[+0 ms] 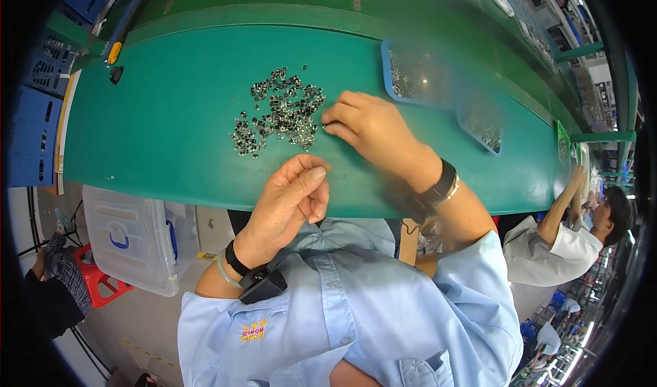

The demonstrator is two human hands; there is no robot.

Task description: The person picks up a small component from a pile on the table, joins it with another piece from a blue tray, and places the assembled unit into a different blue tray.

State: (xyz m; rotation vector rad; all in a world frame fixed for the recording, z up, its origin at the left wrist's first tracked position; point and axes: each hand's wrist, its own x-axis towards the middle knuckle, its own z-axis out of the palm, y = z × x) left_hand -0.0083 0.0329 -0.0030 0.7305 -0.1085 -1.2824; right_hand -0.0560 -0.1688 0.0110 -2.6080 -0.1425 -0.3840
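Observation:
A loose pile of small square black-and-silver metal parts [289, 108] lies spread on the green table mat [171, 99]. At the pile's right edge is my right hand [373, 123], its thumb and forefinger closed on one small metal part [324, 126]. Just below the pile, nearer my body, my left hand [291, 195] hovers over the table's front edge. Its thumb and forefinger are pressed together, and the other fingers curl in. Whatever the left fingertips may hold is hidden or too small to name.
Two blue-rimmed bins [389, 79] holding small parts stand at the back right, partly blurred. A yellow-and-black tool [113, 53] lies at the far left corner. A lidded clear plastic box [130, 236] sits left below the table. Another person [564, 243] works at the right.

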